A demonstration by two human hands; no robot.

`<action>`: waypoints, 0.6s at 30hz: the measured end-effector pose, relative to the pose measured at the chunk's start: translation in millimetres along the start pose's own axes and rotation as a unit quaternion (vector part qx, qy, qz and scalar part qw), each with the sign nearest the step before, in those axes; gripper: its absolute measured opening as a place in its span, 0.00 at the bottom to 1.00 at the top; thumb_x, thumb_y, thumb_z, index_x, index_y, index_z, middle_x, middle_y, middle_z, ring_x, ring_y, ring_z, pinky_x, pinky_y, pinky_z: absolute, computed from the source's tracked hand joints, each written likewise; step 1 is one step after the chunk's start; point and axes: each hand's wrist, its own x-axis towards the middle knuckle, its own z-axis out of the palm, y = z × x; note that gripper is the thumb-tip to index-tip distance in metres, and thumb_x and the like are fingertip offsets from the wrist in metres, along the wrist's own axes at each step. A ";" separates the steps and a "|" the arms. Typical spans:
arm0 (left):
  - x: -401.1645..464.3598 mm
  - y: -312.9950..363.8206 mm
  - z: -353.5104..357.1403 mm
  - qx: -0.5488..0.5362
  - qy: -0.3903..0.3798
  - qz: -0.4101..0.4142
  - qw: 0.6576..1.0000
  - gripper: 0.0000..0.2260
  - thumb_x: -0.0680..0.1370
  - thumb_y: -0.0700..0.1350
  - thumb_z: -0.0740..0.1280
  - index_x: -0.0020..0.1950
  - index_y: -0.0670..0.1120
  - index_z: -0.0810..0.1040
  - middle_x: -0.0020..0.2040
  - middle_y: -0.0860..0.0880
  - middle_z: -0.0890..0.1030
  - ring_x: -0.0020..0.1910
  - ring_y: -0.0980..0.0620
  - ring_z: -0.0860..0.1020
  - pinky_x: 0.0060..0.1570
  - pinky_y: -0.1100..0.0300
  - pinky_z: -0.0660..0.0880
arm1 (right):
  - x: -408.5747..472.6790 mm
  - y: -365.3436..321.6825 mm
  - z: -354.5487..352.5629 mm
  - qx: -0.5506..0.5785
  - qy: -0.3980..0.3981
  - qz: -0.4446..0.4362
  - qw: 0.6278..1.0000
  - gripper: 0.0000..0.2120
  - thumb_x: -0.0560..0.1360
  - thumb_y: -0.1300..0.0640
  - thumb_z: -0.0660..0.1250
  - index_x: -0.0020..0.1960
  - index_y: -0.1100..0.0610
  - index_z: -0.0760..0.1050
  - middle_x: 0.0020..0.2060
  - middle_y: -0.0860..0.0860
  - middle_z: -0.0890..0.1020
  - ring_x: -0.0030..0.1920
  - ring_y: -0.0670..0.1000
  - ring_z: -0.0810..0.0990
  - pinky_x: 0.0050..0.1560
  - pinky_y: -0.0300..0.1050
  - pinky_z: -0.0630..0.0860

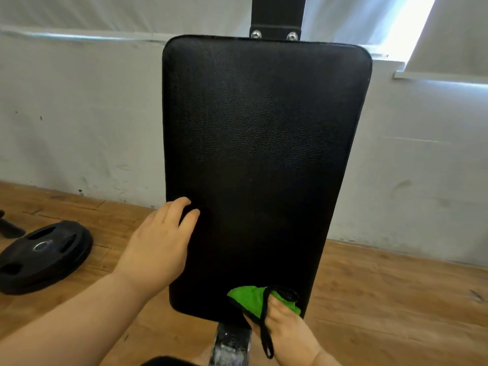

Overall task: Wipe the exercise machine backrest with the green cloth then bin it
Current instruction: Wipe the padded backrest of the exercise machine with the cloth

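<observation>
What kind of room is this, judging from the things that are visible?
Most likely a gym or home workout room. A padded black backrest stands on a metal frame, and a black weight plate lies on the wooden floor at the left.

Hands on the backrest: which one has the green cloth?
The right hand, at the backrest's bottom edge, presses the green cloth there. The left hand lies bare on the left edge.
</observation>
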 end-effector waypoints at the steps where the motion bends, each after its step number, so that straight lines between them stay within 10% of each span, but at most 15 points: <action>1: -0.6 0.1 -0.1 -0.002 -0.001 0.001 1.000 0.29 0.57 0.34 0.76 0.58 0.38 0.78 0.57 0.37 0.78 0.52 0.39 0.79 0.43 0.50 0.79 | 0.5 -1.7 -3.0 -0.002 0.000 -0.006 1.000 0.25 0.83 0.57 0.42 0.59 0.57 0.78 0.58 0.47 0.80 0.73 0.48 0.60 0.73 0.40 0.47; 5: -3.3 1.3 0.3 -0.010 -0.001 0.000 1.000 0.28 0.58 0.33 0.76 0.58 0.37 0.77 0.57 0.36 0.77 0.52 0.38 0.79 0.44 0.50 0.79 | 7.8 0.6 -18.2 -0.022 0.073 -0.023 0.997 0.19 0.82 0.61 0.49 0.58 0.57 0.79 0.49 0.51 0.83 0.57 0.52 0.74 0.70 0.48 0.60; 18: -2.6 -2.7 4.2 -0.009 0.009 0.018 1.000 0.26 0.63 0.33 0.72 0.61 0.36 0.75 0.60 0.35 0.75 0.55 0.37 0.77 0.45 0.48 0.78 | 15.4 27.6 -49.9 0.027 0.135 0.085 0.987 0.17 0.79 0.64 0.55 0.68 0.57 0.68 0.67 0.53 0.70 0.71 0.53 0.63 0.72 0.50 0.59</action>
